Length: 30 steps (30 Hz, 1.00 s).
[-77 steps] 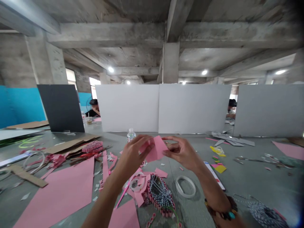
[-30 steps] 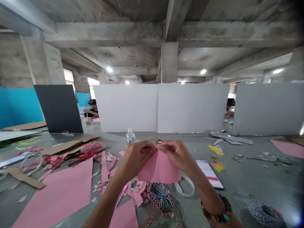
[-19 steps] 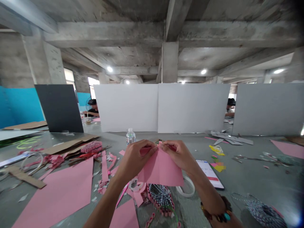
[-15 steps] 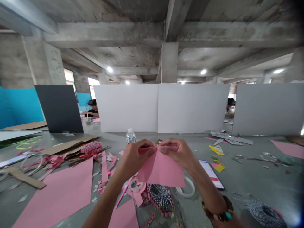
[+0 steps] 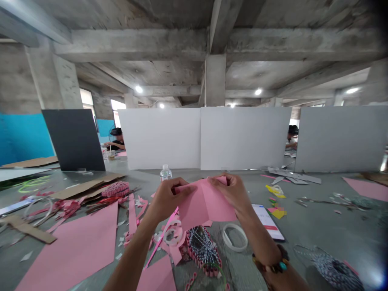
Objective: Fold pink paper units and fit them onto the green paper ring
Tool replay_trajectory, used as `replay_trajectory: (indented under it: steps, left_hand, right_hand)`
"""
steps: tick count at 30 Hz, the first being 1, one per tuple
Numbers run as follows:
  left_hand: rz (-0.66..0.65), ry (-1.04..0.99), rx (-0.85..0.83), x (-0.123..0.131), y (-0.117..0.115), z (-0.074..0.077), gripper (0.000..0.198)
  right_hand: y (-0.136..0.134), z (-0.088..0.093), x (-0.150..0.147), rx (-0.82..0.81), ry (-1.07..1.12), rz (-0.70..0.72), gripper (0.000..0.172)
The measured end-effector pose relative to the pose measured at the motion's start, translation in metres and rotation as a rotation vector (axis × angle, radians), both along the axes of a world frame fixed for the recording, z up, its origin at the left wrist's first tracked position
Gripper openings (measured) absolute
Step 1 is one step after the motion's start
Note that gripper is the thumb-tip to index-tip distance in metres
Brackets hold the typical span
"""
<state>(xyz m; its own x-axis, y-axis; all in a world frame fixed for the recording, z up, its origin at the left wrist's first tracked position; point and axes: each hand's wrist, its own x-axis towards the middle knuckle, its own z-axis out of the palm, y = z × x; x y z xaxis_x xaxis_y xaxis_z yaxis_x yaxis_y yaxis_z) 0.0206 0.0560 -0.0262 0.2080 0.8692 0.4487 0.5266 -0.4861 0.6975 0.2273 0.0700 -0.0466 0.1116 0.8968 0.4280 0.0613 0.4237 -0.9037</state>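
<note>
Grey worktable (image 5: 318, 226) strewn with pink offcuts; both hands hold one pink paper sheet (image 5: 203, 204) up off it.

Left hand (image 5: 165, 198) pinches the sheet's upper left edge, thumb on top. Right hand (image 5: 230, 192) pinches the upper right corner, fingers curled over it. The sheet hangs between them, clear of the table. It looks ridged down the middle, possibly a centre crease, but the view is too soft to confirm. My read is mid-fold: a clean crease calls for the two pinched edges kept aligned before pressing. Directly below are a woven pink-and-striped paper piece (image 5: 203, 246) and a white tape ring (image 5: 224, 236), with a phone (image 5: 268, 222) just right of them. A large pink sheet (image 5: 72, 246) lies to the left and a water bottle (image 5: 165, 173) stands behind. White partition boards (image 5: 242, 137) stand at the back.
</note>
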Motion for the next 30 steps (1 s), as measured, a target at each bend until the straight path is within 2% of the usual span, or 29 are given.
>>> replay_trajectory:
  steps: [5, 9, 14, 18, 30]
  left_hand:
    - [0.001, -0.021, 0.010, -0.001, 0.001, -0.001, 0.038]
    - [0.010, -0.066, 0.037, 0.000, 0.001, 0.000, 0.036]
    - [0.051, -0.119, 0.054, 0.000, 0.001, 0.001, 0.035]
    - [0.083, -0.139, 0.039, 0.001, 0.003, -0.001, 0.039]
    - [0.119, -0.212, 0.038, 0.003, 0.005, -0.002, 0.034]
  right_hand:
    - [0.002, -0.001, -0.001, -0.005, 0.025, 0.011, 0.036]
    - [0.000, -0.001, -0.005, 0.056, 0.019, 0.004, 0.036]
    - [0.003, -0.006, -0.004, 0.152, -0.157, -0.068, 0.053]
    - [0.010, -0.011, -0.002, 0.233, -0.235, -0.129, 0.055]
    - [0.009, -0.016, -0.016, 0.247, -0.108, -0.200, 0.058]
